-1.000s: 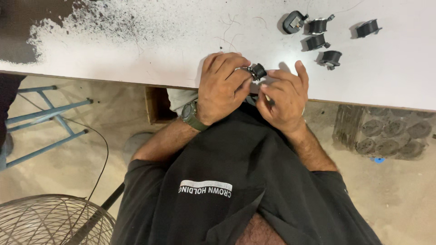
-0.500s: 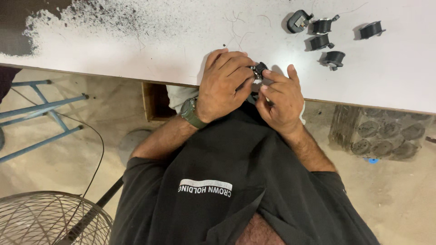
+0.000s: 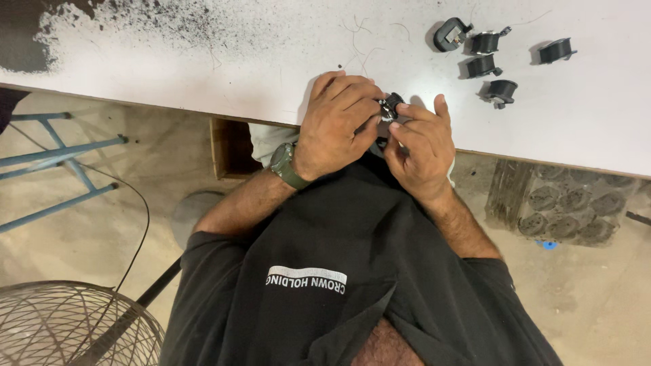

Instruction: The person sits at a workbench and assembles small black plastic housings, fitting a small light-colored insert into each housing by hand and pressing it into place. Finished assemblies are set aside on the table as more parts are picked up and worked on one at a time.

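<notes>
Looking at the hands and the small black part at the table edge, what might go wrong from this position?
1. Both the left hand and the right hand work the small black part right at the edge of the white table; if it slips, it may drop to the floor.
2. The fingers cover most of the part, so the person likely sees little of it.
3. The loose black parts lie nearby; a wide hand movement might knock them.

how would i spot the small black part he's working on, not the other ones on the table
Start at the white table and follow its near edge to the two hands. The small black part sits pinched between the left hand and right hand; the five loose black parts lie untouched farther back.
</notes>
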